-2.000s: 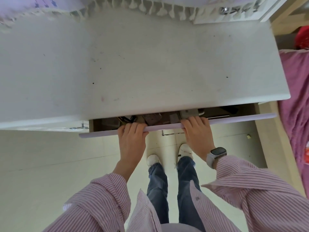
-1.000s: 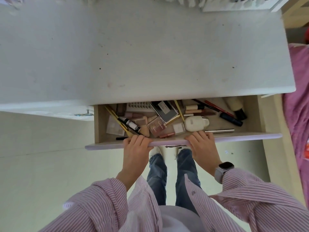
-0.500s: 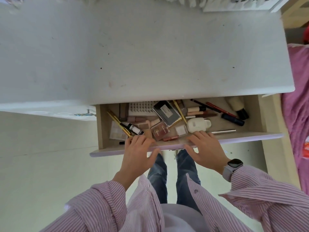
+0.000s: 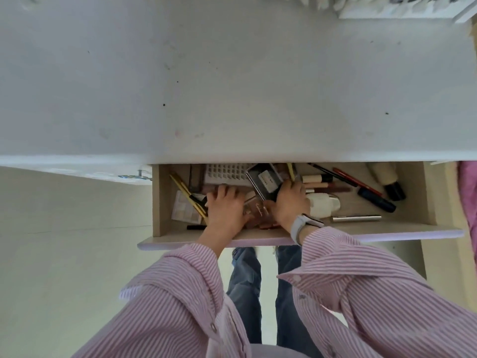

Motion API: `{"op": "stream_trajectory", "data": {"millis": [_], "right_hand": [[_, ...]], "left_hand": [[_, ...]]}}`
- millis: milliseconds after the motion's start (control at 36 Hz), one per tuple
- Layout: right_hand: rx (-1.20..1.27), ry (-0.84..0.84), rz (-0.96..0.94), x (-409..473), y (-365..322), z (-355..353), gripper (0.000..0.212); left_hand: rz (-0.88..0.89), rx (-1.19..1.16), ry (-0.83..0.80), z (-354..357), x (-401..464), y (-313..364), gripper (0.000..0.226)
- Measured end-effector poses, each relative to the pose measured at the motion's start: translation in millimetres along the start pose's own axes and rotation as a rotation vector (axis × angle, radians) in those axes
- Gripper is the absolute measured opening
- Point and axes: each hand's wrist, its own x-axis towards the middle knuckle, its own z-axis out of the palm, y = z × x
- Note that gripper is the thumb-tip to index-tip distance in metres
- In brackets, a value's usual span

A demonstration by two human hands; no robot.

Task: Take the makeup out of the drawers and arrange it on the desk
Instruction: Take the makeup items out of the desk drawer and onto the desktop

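Now both hands reach into the open drawer (image 4: 423,197) under the table (image 4: 232,86): the left hand (image 4: 225,210) lies flat on the jumbled makeup (image 4: 343,187), and the right hand (image 4: 290,202) grips a black compact (image 4: 265,180) near the middle.

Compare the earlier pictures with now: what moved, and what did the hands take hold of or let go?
The drawer came out from nearly shut to open. Both hands let go of its front edge and went inside: the left hand lies over the items at centre-left, the right hand reaches the black compact; a grip is not clear. The desk top still carries no makeup.
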Motion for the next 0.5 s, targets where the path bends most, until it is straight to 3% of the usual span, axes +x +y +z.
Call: {"op": "stream_trajectory", "data": {"millis": [111,278,500], "right_hand": [[0.141,-0.068,0.02,1,11,-2,0.072],[0.24,-0.079,-0.045,-5,34,-14,0.043],[0.058,0.01,-0.125,-22,51,-32,0.034]], "left_hand": [[-0.006,0.013,-0.032,-3,4,1,0.059],[-0.031,-0.038,-0.135,-7,13,1,0.064],[0.04,-0.004,-0.174,-10,16,7,0.068]]}}
